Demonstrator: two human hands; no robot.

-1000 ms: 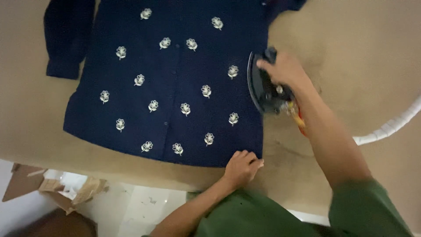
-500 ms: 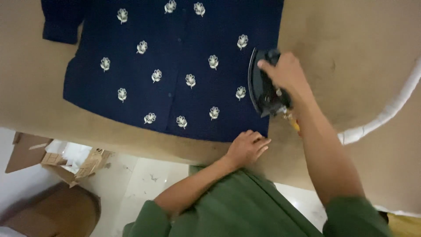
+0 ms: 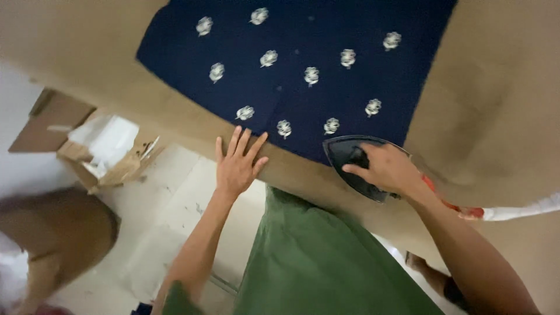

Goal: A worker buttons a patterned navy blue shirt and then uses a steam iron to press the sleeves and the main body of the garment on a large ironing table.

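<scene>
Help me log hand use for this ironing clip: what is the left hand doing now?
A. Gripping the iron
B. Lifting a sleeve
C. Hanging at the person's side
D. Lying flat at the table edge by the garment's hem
D: the left hand lies spread flat at the table edge by the navy garment hem, while the right hand holds the iron.

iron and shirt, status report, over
Right hand grips iron at shirt hem. Left hand flat on table edge, fingertips at hem. Nothing blocking; white cord trails right.

Right hand (image 3: 389,169) grips a dark iron (image 3: 350,160) at the navy shirt's (image 3: 303,70) hem; left hand (image 3: 238,165) lies flat.
</scene>
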